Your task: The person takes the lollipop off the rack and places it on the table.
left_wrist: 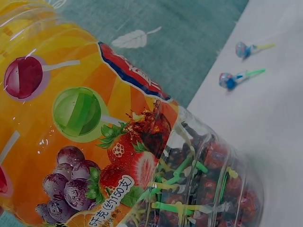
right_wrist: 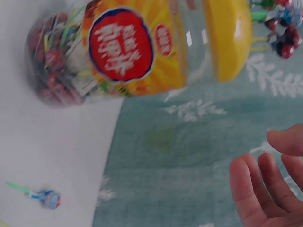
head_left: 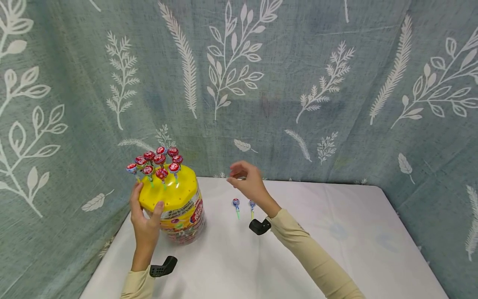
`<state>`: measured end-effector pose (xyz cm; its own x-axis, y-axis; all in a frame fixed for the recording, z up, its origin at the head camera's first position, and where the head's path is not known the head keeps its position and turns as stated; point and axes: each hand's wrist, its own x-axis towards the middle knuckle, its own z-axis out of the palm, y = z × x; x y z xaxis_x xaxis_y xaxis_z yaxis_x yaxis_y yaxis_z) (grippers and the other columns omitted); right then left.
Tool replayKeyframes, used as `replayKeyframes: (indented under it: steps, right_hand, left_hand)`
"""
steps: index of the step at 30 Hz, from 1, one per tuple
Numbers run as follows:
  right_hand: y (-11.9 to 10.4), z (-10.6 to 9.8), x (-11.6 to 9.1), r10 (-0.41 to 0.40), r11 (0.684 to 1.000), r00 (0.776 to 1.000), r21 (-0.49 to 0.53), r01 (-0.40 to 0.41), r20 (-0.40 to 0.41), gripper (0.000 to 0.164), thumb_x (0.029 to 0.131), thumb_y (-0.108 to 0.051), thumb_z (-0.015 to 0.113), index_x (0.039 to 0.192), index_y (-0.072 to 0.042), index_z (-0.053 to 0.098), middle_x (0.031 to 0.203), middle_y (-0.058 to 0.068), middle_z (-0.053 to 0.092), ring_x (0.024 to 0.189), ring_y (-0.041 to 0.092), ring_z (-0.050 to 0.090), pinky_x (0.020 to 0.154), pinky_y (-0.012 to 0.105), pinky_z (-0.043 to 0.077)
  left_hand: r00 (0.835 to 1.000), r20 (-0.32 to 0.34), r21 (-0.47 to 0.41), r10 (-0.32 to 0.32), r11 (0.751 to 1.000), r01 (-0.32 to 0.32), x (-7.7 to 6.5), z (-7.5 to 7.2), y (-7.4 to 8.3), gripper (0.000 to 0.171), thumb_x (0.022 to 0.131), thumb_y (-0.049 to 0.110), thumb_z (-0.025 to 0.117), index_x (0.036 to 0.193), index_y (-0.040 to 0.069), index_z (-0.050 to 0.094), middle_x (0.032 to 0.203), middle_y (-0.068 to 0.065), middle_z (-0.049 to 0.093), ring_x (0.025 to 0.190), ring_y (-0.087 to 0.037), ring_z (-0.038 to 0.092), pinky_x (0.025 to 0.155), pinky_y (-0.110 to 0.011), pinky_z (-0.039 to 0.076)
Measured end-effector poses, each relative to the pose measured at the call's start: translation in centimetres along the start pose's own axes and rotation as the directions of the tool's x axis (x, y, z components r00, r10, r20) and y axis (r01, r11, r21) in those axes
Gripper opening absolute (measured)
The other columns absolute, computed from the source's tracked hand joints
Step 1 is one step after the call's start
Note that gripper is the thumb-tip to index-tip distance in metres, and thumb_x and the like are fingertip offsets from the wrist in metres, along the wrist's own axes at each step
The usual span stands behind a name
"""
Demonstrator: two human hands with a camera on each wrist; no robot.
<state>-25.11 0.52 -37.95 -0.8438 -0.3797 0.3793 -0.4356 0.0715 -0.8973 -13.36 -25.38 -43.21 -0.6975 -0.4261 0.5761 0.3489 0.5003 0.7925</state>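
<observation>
A clear plastic candy jar (head_left: 181,224) with a yellow lid (head_left: 179,193) stands at the left of the table. Several wrapped lollipops (head_left: 159,159) are stuck upright in holes in that lid. My left hand (head_left: 145,228) grips the jar at its lid, the thumb on the near side. Through the jar wall (left_wrist: 227,184), more lollipops show inside. My right hand (head_left: 252,185) is raised to the right of the jar, fingers loosely bent and holding nothing. Below it lie a green-stick lollipop (head_left: 236,202) and a yellow-stick lollipop (head_left: 252,204).
The table's white cloth (head_left: 328,249) reaches to the back edge. Behind it hangs a grey-green curtain (head_left: 269,137) with white leaf prints, which also runs along both sides. Black wrist cameras (head_left: 164,266) sit on both forearms.
</observation>
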Motion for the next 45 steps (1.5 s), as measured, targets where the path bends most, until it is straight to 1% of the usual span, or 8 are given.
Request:
replayKeyframes:
  steps: [5, 10, 17, 21, 23, 29, 33, 45]
  right_hand:
    - [0.1, 0.9, 0.6, -0.039, 0.999, 0.999, 0.008, 0.039, 0.012, 0.028, 0.082, -0.001, 0.069, 0.108, -0.004, 0.061, 0.097, 0.014, 0.063, 0.087, 0.022, 0.064, 0.066, 0.031, 0.052]
    - [-1.7, 1.7, 0.6, -0.070, 0.998, 0.996, 0.009, 0.069, 0.047, 0.027, 0.083, -0.002, 0.069, 0.108, -0.004, 0.061, 0.098, 0.015, 0.064, 0.088, 0.024, 0.064, 0.069, 0.034, 0.052]
    - [-6.4, 2.4, 0.1, -0.104, 0.994, 0.990, 0.041, 0.100, 0.097, 0.026, 0.083, 0.005, 0.065, 0.109, 0.006, 0.058, 0.100, 0.027, 0.061, 0.090, 0.037, 0.062, 0.071, 0.036, 0.052]
    - [-7.0, 3.1, 0.3, -0.109, 0.993, 0.987, 0.049, 0.104, 0.119, 0.028, 0.083, 0.005, 0.064, 0.110, 0.007, 0.058, 0.103, 0.028, 0.061, 0.091, 0.037, 0.062, 0.070, 0.024, 0.050]
    - [-6.8, 3.6, 0.5, -0.115, 0.993, 0.986, 0.054, 0.109, 0.122, 0.028, 0.083, 0.005, 0.065, 0.110, 0.006, 0.058, 0.103, 0.027, 0.062, 0.091, 0.036, 0.062, 0.069, 0.020, 0.049]
    - [-4.4, 5.6, 1.6, -0.129, 0.990, 0.986, 0.065, 0.122, 0.108, 0.030, 0.083, 0.000, 0.068, 0.111, -0.002, 0.059, 0.103, 0.018, 0.064, 0.090, 0.026, 0.064, 0.071, 0.026, 0.052]
    - [-4.3, 7.1, 2.0, -0.153, 0.987, 0.981, 0.057, 0.147, 0.121, 0.029, 0.084, -0.002, 0.068, 0.111, -0.003, 0.059, 0.102, 0.012, 0.065, 0.088, 0.015, 0.064, 0.073, 0.027, 0.053]
    - [-4.3, 10.7, 2.3, -0.198, 0.978, 0.979, 0.073, 0.194, 0.055, 0.029, 0.083, 0.002, 0.065, 0.109, -0.006, 0.055, 0.092, 0.009, 0.064, 0.080, 0.009, 0.062, 0.071, 0.023, 0.052]
  left_hand:
    - [1.000, -0.009, -0.005, 0.005, 1.000, -0.005, 0.2, -0.1, -2.6, 0.070, 0.084, 0.016, 0.058, 0.148, 0.019, 0.029, 0.155, 0.002, 0.020, 0.132, -0.015, 0.032, 0.107, -0.025, 0.026]
    - [1.000, -0.017, -0.015, 0.012, 1.000, -0.012, 0.2, 0.0, -4.2, 0.071, 0.084, 0.014, 0.059, 0.148, 0.019, 0.029, 0.155, 0.002, 0.019, 0.133, -0.015, 0.031, 0.107, -0.025, 0.025]
    - [0.999, -0.016, -0.029, 0.033, 0.999, -0.033, 0.1, 0.1, -1.8, 0.068, 0.084, 0.012, 0.057, 0.147, 0.013, 0.030, 0.154, -0.006, 0.020, 0.132, -0.013, 0.032, 0.107, -0.023, 0.025]
    - [1.000, -0.013, -0.022, 0.023, 0.999, -0.023, 0.2, 0.1, -3.5, 0.071, 0.084, 0.015, 0.059, 0.148, 0.022, 0.030, 0.155, 0.002, 0.020, 0.133, -0.015, 0.032, 0.107, -0.025, 0.026]
    - [1.000, -0.014, -0.030, 0.023, 0.999, -0.023, 0.2, 0.1, -3.8, 0.071, 0.083, 0.015, 0.059, 0.147, 0.023, 0.030, 0.154, 0.004, 0.019, 0.133, -0.016, 0.032, 0.107, -0.026, 0.026]
    - [1.000, -0.012, -0.043, 0.027, 0.999, -0.027, 0.2, 0.1, -4.2, 0.071, 0.083, 0.016, 0.059, 0.148, 0.025, 0.030, 0.155, 0.003, 0.019, 0.134, -0.017, 0.030, 0.108, -0.027, 0.025]
    - [1.000, -0.017, -0.043, 0.018, 0.999, -0.019, 0.3, 0.0, -4.2, 0.071, 0.084, 0.016, 0.059, 0.147, 0.024, 0.030, 0.155, 0.004, 0.019, 0.134, -0.017, 0.030, 0.108, -0.027, 0.025]
    - [0.999, -0.042, -0.085, 0.000, 0.996, -0.003, 0.1, 0.4, -1.7, 0.068, 0.084, 0.013, 0.057, 0.147, 0.014, 0.030, 0.154, -0.004, 0.021, 0.131, -0.017, 0.033, 0.106, -0.024, 0.027]
